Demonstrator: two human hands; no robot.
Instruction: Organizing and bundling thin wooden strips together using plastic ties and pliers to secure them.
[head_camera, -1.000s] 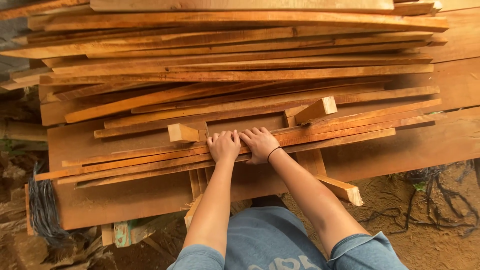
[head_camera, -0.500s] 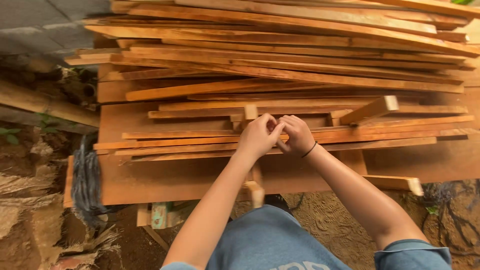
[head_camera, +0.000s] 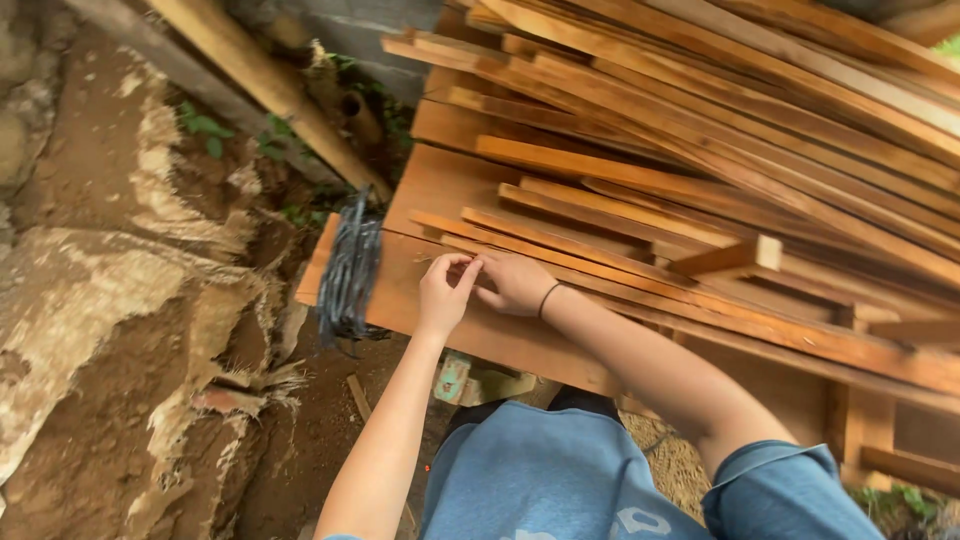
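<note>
Bare earth left of the board (head_camera: 400, 300) edge; both hands, left (head_camera: 443, 296) and right (head_camera: 517, 283), fingertips together on thin strips (head_camera: 560, 250).

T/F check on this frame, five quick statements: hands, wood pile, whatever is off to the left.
1. Both hands meet at the edge of the wooden strips. True: the left hand and right hand touch fingertips over the thin wooden strips.
2. The right wrist is bare. False: it wears a dark wristband.
3. A dark bundle of strands hangs at the left end of the board. True: the dark bundle hangs by the wide board.
4. The pile holds round metal pipes. False: it holds flat wooden slats.
5. The ground to the left is tiled. False: it is bare earth.
</note>
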